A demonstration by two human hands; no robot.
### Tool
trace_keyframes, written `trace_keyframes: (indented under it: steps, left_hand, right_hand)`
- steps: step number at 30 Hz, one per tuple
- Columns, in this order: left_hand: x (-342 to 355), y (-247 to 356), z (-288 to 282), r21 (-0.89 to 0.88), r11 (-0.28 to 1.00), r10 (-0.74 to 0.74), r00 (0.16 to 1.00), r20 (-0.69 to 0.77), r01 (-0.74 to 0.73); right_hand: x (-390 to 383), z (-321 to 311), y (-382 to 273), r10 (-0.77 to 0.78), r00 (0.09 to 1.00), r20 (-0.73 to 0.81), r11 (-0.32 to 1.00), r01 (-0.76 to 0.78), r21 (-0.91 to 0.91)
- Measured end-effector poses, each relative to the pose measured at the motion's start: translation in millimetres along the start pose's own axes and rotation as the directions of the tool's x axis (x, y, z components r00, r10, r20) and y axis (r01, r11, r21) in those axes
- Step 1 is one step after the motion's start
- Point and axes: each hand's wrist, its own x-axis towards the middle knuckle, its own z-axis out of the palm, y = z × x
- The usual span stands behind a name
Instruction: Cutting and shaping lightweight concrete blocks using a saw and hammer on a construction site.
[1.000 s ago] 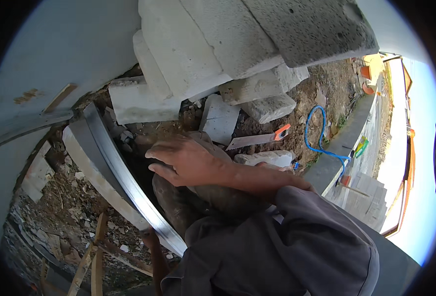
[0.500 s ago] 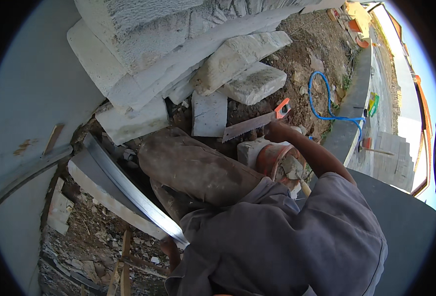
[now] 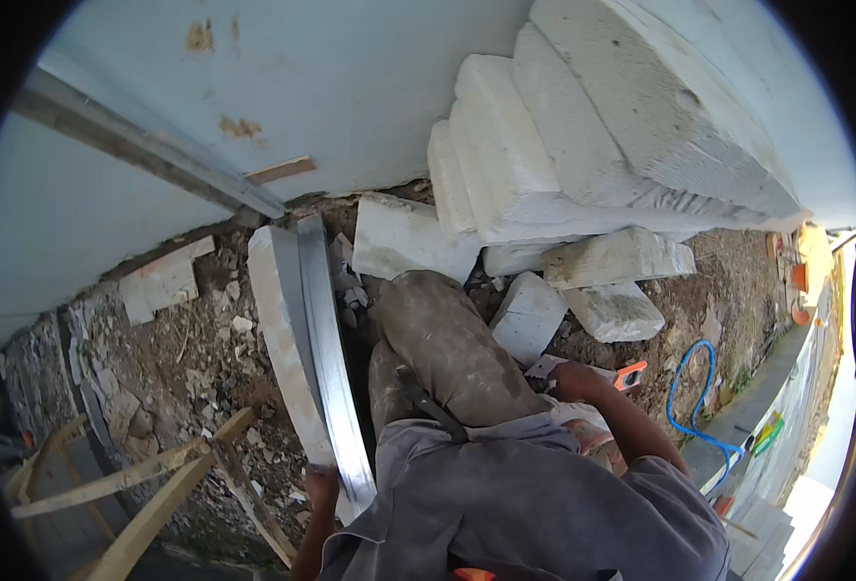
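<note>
My left hand (image 3: 321,483) grips the near end of a long white block (image 3: 287,339) standing on edge beside my leg. A shiny metal channel (image 3: 336,373) lies along that block. My right hand (image 3: 573,382) is closed beside a handsaw, its orange handle (image 3: 630,376) showing past my wrist and its blade partly behind the hand. Something small and dark shows at my right fingertips, too unclear to name. A dark, long object (image 3: 432,405) lies across my lap. Under my right forearm, an orange bucket (image 3: 594,443) is mostly covered.
Large white blocks (image 3: 583,136) are stacked against the pale wall (image 3: 350,87), with loose blocks (image 3: 616,312) before them. A blue hose (image 3: 677,412) curls at right. Wooden pieces (image 3: 157,499) stand at lower left over rubble (image 3: 210,358).
My view has swung left, bringing more wall and the wooden pieces in. My right hand has moved in front of the saw blade, toward my knee. My left hand stays at the block's end.
</note>
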Motion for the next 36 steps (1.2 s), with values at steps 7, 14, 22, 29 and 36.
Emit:
trace_keyframes:
  steps: [7, 14, 22, 29, 36]
  left_hand:
    - [-17.7, 17.4, 1.4, -0.020, 0.986, -0.168, 0.978, -0.120, 0.166]
    - [-26.3, 37.6, -0.2, 0.036, 0.969, -0.230, 0.948, -0.218, 0.243]
    - [-20.6, 28.5, 11.1, 0.003, 0.960, -0.275, 0.944, -0.184, 0.280]
    - [-32.1, 23.5, 13.6, -0.027, 0.956, -0.291, 0.929, -0.231, 0.292]
    - [-84.2, 31.2, -15.6, -0.638, 0.741, -0.389, 0.908, -0.155, 0.208]
  right_hand:
    - [22.0, -181.0, -197.9, -0.318, 0.884, -0.343, 0.942, 0.334, -0.012]
    - [121.1, -187.4, -312.1, -0.637, 0.743, -0.205, 0.771, 0.619, -0.150]
    - [238.6, -36.8, -413.2, -0.951, 0.257, 0.171, 0.182, 0.914, -0.362]
    - [245.1, 8.6, -417.5, -0.935, 0.237, 0.264, 0.089, 0.877, -0.473]
    - [245.7, 6.1, -425.1, -0.929, 0.226, 0.293, 0.064, 0.879, -0.473]
